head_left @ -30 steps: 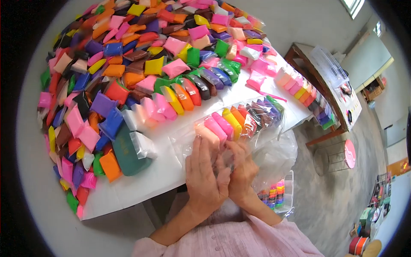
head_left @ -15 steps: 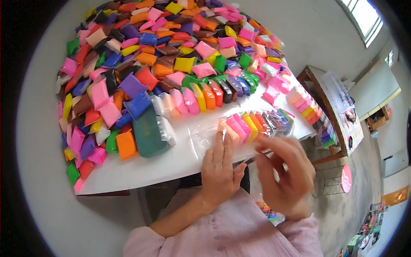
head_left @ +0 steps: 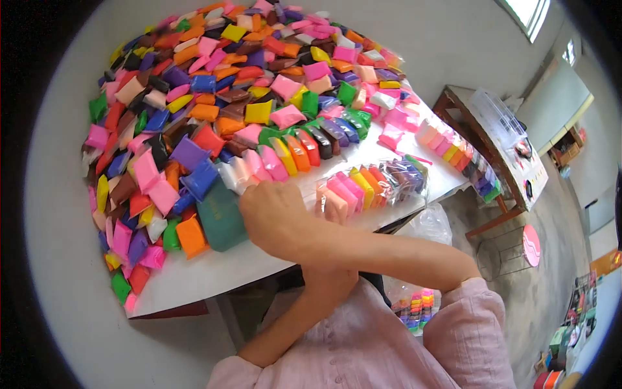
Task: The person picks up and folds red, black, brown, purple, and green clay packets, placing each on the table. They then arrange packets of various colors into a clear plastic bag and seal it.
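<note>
My right hand [head_left: 275,217] reaches across my left, its fingers curled down beside the dark green box [head_left: 222,220]. Whatever the fingertips hold is hidden under the hand. My left hand [head_left: 330,279] is mostly covered by my right forearm. Its outstretched fingers lie against the peach end of a clear bag [head_left: 369,188] filled with a row of coloured clay packets. Behind the hands, another row of clay packets [head_left: 299,152] runs from white and pink through yellow, orange and red to black, blue and green.
A large heap of loose clay packets [head_left: 259,111] covers the back and left of the white table [head_left: 194,285]. Another packed row [head_left: 453,152] lies at the right edge. Beyond stand a wooden table [head_left: 470,117] and a stool with a pink top [head_left: 531,245].
My right hand has swung left from the bag's right side, over my left hand, to beside the green box, where a white packet lay. My left hand stays at the bag's peach end.
</note>
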Motion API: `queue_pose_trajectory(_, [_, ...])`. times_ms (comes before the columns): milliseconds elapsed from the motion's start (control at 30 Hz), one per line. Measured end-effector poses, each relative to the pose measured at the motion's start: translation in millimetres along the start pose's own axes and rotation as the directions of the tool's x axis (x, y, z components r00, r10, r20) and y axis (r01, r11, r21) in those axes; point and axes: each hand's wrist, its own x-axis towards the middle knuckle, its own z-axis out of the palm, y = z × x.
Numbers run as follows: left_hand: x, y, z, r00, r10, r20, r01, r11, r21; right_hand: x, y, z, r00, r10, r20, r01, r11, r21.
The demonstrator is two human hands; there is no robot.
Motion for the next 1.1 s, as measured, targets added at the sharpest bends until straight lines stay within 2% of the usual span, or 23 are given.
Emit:
queue_pose_trajectory(67, [1.3, 1.1, 1.0, 0.999, -0.033, 0.008, 0.033, 0.999, 0.040, -1.2, -3.5, 14.0, 0.989, -0.003, -0.148, -0.006, 0.998, -0.065])
queue_pose_trajectory(167, [3.1, 3.4, -1.3, 0.998, -0.043, 0.044, 0.040, 0.996, 0.075, -1.4, -14.4, 12.3, 0.979, 0.051, -0.195, -0.077, 0.988, -0.131])
queue_pose_trajectory(200, [3.1, 2.4, -5.0, 0.997, -0.047, 0.059, 0.042, 0.995, 0.085, -11.9, -17.5, 3.2, 0.958, 0.047, -0.283, -0.082, 0.990, -0.113])
queue_pose_trajectory(233, [4.9, 0.6, -9.4, 0.995, -0.084, 0.056, 0.083, 0.996, 0.016, -25.5, -21.7, -9.4, 0.929, 0.040, -0.368, -0.081, 0.992, -0.097])
queue_pose_trajectory(300, [9.1, 18.1, -19.4, 0.996, -0.073, 0.057, 0.063, 0.984, 0.165, -67.7, -18.3, -34.4, 0.814, 0.021, -0.581, 0.071, 0.988, 0.135])
queue_pose_trajectory(333, [10.4, 28.3, -26.1, 0.996, -0.075, 0.056, 0.060, 0.969, 0.239, -94.3, -11.5, -45.8, 0.782, 0.013, -0.623, 0.134, 0.973, 0.189])
queue_pose_trajectory(367, [10.0, 26.8, -24.6, 0.997, -0.055, 0.053, 0.042, 0.971, 0.235, -120.4, -3.3, -54.2, 0.749, 0.010, -0.663, 0.200, 0.950, 0.240])
queue_pose_trajectory(400, [9.4, 25.2, -23.3, 0.998, -0.036, 0.050, 0.023, 0.972, 0.232, -141.7, 5.8, -56.9, 0.714, 0.086, -0.695, 0.190, 0.932, 0.310])
queue_pose_trajectory(433, [7.8, 7.8, -16.5, 0.999, 0.002, 0.038, -0.008, 0.988, 0.151, -159.4, 13.4, -56.4, 0.677, 0.159, -0.718, 0.187, 0.907, 0.378])
queue_pose_trajectory(500, [10.7, -0.7, -16.6, 0.996, 0.071, -0.053, -0.072, 0.997, -0.022, -188.2, 27.2, -38.7, 0.688, 0.410, -0.599, -0.024, 0.838, 0.545])
queue_pose_trajectory(600, [8.6, -2.5, -16.0, 0.996, 0.031, -0.081, -0.045, 0.982, -0.181, -203.2, 49.2, -0.6, 0.702, 0.542, -0.463, -0.240, 0.791, 0.563])
queue_pose_trajectory(633, [8.2, 0.4, -17.3, 0.997, -0.051, -0.062, 0.034, 0.967, -0.251, -202.6, 49.4, 4.5, 0.699, 0.534, -0.476, -0.233, 0.799, 0.555])
queue_pose_trajectory(733, [6.9, 3.0, -17.3, 0.991, -0.103, -0.083, 0.062, 0.918, -0.392, -189.3, 43.1, 19.4, 0.683, 0.494, -0.538, -0.178, 0.827, 0.533])
queue_pose_trajectory(767, [4.8, -1.5, -15.7, 0.994, -0.058, -0.087, 0.024, 0.934, -0.356, -181.4, 43.6, 21.9, 0.677, 0.466, -0.570, -0.142, 0.842, 0.520])
queue_pose_trajectory(867, [6.3, 0.5, -17.7, 0.992, -0.064, -0.110, 0.026, 0.948, -0.318, -165.7, 43.9, 24.0, 0.689, 0.408, -0.599, -0.102, 0.873, 0.477])
queue_pose_trajectory(967, [4.9, 3.6, -24.7, 0.995, -0.084, -0.051, 0.064, 0.948, -0.311, -151.0, 46.9, 32.6, 0.681, 0.326, -0.656, -0.043, 0.912, 0.408])
queue_pose_trajectory(1067, [-4.7, -0.4, -19.3, 0.985, 0.007, -0.172, -0.037, 0.985, -0.171, -140.8, 54.9, 41.2, 0.692, 0.294, -0.660, -0.065, 0.935, 0.348])
queue_pose_trajectory(1100, [-8.0, -1.0, -20.6, 0.985, 0.040, -0.169, -0.062, 0.990, -0.128, -138.2, 56.0, 43.6, 0.698, 0.280, -0.659, -0.081, 0.945, 0.317])
